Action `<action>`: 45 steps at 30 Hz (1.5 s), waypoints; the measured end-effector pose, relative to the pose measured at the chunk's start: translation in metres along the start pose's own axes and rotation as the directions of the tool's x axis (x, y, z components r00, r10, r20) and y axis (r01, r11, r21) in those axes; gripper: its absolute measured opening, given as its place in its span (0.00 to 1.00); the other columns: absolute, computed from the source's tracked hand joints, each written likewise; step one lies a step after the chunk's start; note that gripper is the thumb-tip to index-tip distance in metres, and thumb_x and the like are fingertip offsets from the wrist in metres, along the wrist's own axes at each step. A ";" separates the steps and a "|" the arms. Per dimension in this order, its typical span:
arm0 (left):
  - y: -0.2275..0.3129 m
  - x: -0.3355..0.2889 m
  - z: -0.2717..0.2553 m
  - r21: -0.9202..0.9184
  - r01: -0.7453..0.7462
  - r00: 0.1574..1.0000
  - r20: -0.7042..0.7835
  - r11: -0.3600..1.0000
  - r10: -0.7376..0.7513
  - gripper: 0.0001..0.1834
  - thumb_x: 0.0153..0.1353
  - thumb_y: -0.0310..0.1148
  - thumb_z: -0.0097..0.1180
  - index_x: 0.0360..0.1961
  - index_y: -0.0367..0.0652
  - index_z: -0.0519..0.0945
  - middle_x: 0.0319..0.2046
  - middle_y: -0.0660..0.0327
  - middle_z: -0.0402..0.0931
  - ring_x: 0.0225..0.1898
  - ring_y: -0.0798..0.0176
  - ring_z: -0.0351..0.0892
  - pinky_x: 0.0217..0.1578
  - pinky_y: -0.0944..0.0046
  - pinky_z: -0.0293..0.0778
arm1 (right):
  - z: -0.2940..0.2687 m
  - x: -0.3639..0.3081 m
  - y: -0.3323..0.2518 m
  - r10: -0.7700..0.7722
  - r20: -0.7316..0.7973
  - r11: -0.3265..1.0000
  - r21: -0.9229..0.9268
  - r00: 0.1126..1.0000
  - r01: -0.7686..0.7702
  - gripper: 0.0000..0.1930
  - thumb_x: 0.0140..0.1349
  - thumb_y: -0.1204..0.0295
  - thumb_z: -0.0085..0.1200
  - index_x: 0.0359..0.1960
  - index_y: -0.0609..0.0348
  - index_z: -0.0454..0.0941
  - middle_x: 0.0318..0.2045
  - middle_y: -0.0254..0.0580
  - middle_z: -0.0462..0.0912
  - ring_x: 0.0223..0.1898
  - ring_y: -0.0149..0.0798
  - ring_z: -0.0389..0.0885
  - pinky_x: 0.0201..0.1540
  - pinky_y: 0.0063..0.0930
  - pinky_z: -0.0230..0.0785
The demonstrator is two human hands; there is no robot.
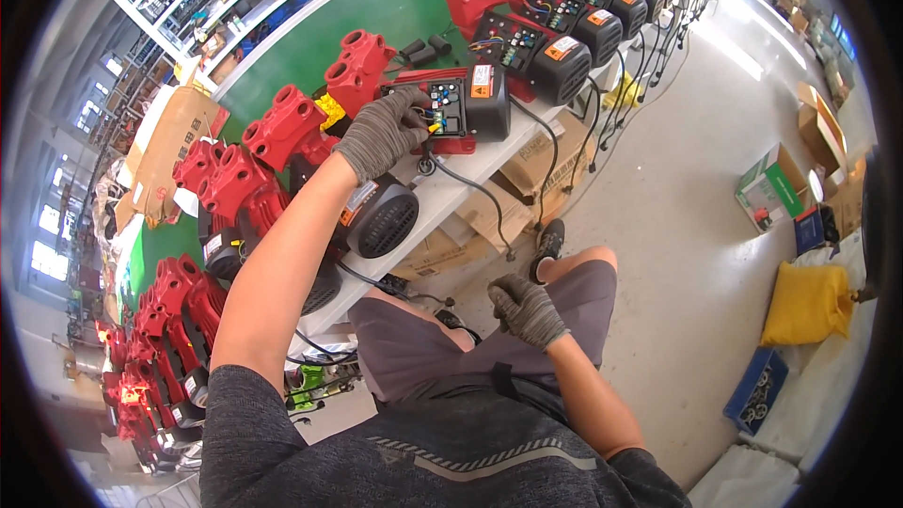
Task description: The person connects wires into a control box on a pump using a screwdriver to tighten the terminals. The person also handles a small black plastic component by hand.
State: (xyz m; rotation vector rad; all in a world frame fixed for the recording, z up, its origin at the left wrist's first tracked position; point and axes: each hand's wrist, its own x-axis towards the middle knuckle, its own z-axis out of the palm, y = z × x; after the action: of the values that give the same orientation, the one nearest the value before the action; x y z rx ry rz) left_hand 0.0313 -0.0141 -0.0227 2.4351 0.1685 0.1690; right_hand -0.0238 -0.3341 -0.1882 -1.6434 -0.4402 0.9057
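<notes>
My left hand (381, 136), in a grey knit glove, reaches onto a red pump motor on the bench. Its curled fingers meet at the near edge of an open black terminal box (450, 105), beside coloured wires and a yellow connector (435, 128). What the fingertips pinch is hidden. Right of the box sits the motor's black end cover (488, 102), and a black power cord (475, 186) hangs below. My right hand (529, 310), gloved alike, is above my lap with its fingers curled in; anything inside them cannot be made out.
More red pumps with open boxes (513, 42) line the bench to the far right; others (287, 122) stand at the left. Cardboard cartons (541, 165) lie under the bench. A green-and-white box (773, 190), yellow sack (807, 304) and blue bin (755, 390) are on the right.
</notes>
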 end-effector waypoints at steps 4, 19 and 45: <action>0.012 -0.008 -0.009 0.050 -0.029 0.997 0.075 0.998 0.025 0.25 0.58 0.21 0.62 0.58 0.41 0.76 0.35 0.63 0.79 0.35 0.67 0.79 0.42 0.65 0.79 | -0.006 -0.003 0.003 -0.011 0.046 1.000 -0.019 0.999 0.011 0.15 0.75 0.63 0.53 0.50 0.65 0.78 0.25 0.40 0.81 0.20 0.31 0.79 0.25 0.28 0.72; 0.021 0.014 -0.008 0.434 -0.079 0.996 0.002 0.897 0.087 0.12 0.63 0.32 0.61 0.47 0.40 0.84 0.36 0.49 0.85 0.38 0.48 0.85 0.44 0.53 0.78 | -0.033 -0.029 0.009 0.051 -0.065 0.997 0.058 0.997 -0.047 0.14 0.75 0.65 0.53 0.49 0.67 0.79 0.24 0.40 0.79 0.21 0.32 0.78 0.27 0.29 0.72; 0.015 0.007 -0.048 0.597 0.103 0.916 -0.369 0.795 0.159 0.18 0.64 0.32 0.61 0.55 0.47 0.84 0.71 0.53 0.64 0.66 0.42 0.69 0.66 0.51 0.70 | -0.079 0.182 -0.144 -0.571 -0.302 0.815 -0.319 0.763 0.484 0.36 0.68 0.51 0.59 0.72 0.54 0.63 0.64 0.61 0.74 0.66 0.58 0.73 0.67 0.41 0.65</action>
State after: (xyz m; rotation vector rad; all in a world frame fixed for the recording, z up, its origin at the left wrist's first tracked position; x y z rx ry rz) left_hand 0.0317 0.0057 0.0242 3.0192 0.4274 0.7409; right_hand 0.1761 -0.2173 -0.1077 -1.7135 -0.7062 0.0936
